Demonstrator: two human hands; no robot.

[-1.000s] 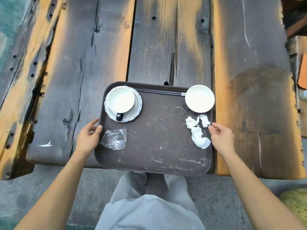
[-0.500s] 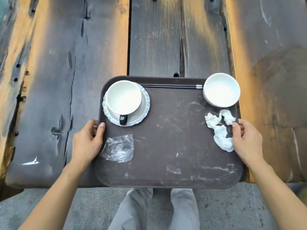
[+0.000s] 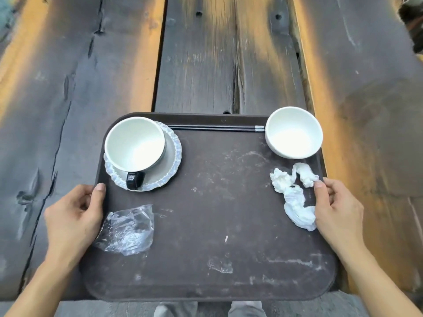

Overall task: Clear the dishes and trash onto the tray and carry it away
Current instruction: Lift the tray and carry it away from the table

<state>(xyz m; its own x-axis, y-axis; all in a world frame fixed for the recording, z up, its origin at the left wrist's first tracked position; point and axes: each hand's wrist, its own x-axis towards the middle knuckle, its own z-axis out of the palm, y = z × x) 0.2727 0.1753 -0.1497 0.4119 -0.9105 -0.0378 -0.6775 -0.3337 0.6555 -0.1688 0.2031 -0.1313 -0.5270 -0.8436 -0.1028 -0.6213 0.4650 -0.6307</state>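
While tray [image 3: 212, 259] is sitting on plank table [image 3: 224, 60], L hand [image 3: 73, 216] is gripping L rim, thumb on top; R hand [image 3: 336, 211] is gripping R rim, thumb beside tissue [image 3: 295, 202]. On tray: cup [image 3: 135, 143] on saucer [image 3: 171, 156] far L, bowl [image 3: 294, 132] far R, chopsticks [image 3: 215, 128] btwn, plastic wrap [image 3: 128, 229] near L.

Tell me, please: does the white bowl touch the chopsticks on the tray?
Cannot tell. In the head view the chopsticks' silver tips end right at the white bowl's rim, but the rim could simply overhang them.
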